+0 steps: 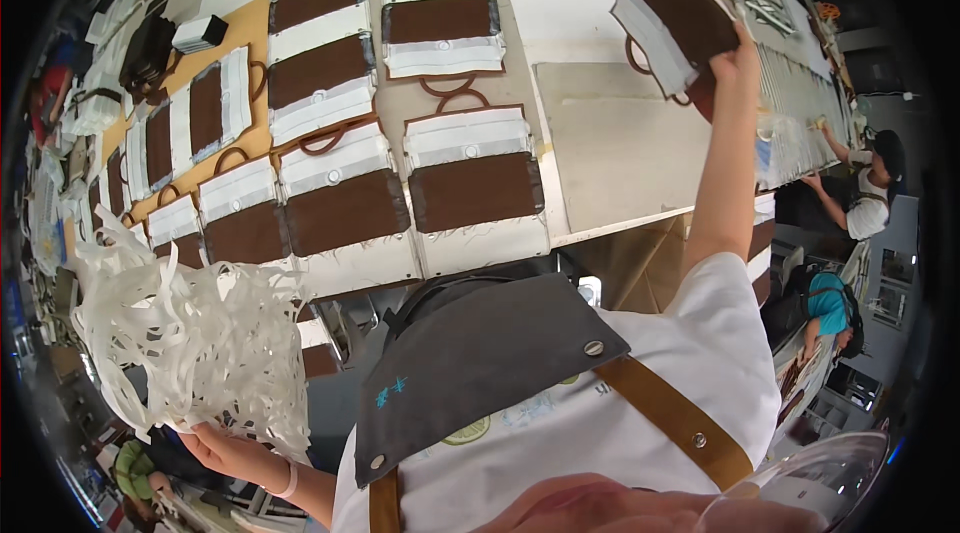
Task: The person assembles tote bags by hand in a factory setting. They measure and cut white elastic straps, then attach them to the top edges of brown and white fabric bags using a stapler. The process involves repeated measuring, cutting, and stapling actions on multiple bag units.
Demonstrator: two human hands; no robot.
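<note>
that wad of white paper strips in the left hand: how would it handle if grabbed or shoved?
The bundle of white strips droops in loose loops below and around the left hand, so probably floppy and shapeless. One hand carries a big mass held low, so likely light for its bulk. Thin curled strips stick out at the edges, so they would probably snag, shed or tear.

Bright, even light, soft shadows; edges bend strongly (fisheye), corners black.

My left hand [215, 448] is gripping a bundle of white paper strips [190, 333] — my right hand [735, 58] is holding a brown-and-white pouch panel [672, 13] over the tabletop [620, 143] — similar panels [470, 178] are lying in rows.
</note>
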